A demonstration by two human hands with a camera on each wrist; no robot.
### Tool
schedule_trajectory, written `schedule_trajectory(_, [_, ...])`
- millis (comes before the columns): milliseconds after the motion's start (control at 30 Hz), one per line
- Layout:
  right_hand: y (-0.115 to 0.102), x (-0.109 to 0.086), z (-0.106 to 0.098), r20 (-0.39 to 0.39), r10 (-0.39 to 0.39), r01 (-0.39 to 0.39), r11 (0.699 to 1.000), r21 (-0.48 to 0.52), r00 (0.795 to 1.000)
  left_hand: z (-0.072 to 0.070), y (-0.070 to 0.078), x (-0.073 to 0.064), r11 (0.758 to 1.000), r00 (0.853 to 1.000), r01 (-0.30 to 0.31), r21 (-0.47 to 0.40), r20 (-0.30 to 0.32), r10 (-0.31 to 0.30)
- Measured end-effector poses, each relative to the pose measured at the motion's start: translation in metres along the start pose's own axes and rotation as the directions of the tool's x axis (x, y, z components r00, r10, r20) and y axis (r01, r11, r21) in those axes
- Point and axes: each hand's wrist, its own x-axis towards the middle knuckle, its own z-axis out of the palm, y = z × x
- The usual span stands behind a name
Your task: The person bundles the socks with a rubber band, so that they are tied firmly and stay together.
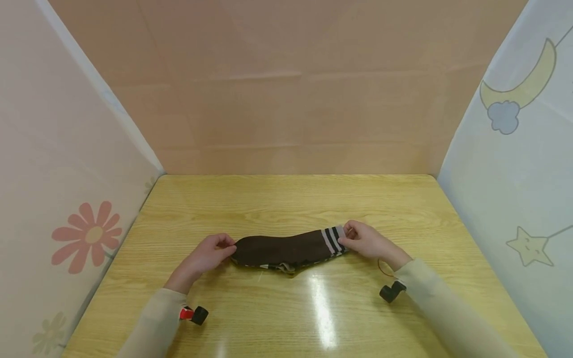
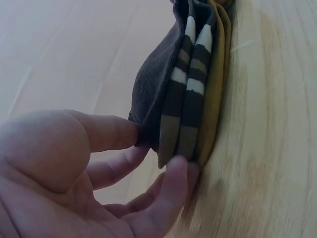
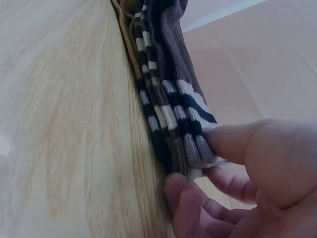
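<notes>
A stack of socks lies across the table. On top is a dark brown sock (image 1: 277, 250) with a pale-and-black striped cuff at its right end. Under it, the left wrist view shows the edges of a striped sock (image 2: 195, 84) and a mustard sock (image 2: 215, 99) lowest, by the tabletop. My left hand (image 1: 214, 252) pinches the brown toe between thumb and finger, other fingertips close to the lower layers. At the opposite end, my right hand (image 1: 368, 239) pinches the top sock's cuff (image 3: 190, 114), thumb above; its other fingers curl beside the lower cuffs (image 3: 161, 121).
The wooden table (image 1: 286, 199) meets a plain tan backdrop (image 1: 291, 99) behind. White printed panels stand on both sides, one with a red flower (image 1: 93, 234), the other with a moon (image 1: 521, 87). Small black wrist cameras (image 1: 200, 315) hang below both sleeves.
</notes>
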Motion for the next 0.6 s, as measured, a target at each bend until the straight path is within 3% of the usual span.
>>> schedule_trajectory(200, [-0.003, -0.004, 0.005, 0.015, 0.104, -0.105, 0.987, 0.121, 0.994, 0.003, -0.002, 0.005, 0.992, 0.998, 0.053, -0.118, -0.012, -0.055])
schedule_trajectory(600, [-0.003, -0.002, 0.004, -0.046, 0.163, -0.157, 0.980, 0.121, 0.986, 0.006, -0.004, 0.024, 0.983, 0.998, 0.055, -0.176, -0.032, -0.061])
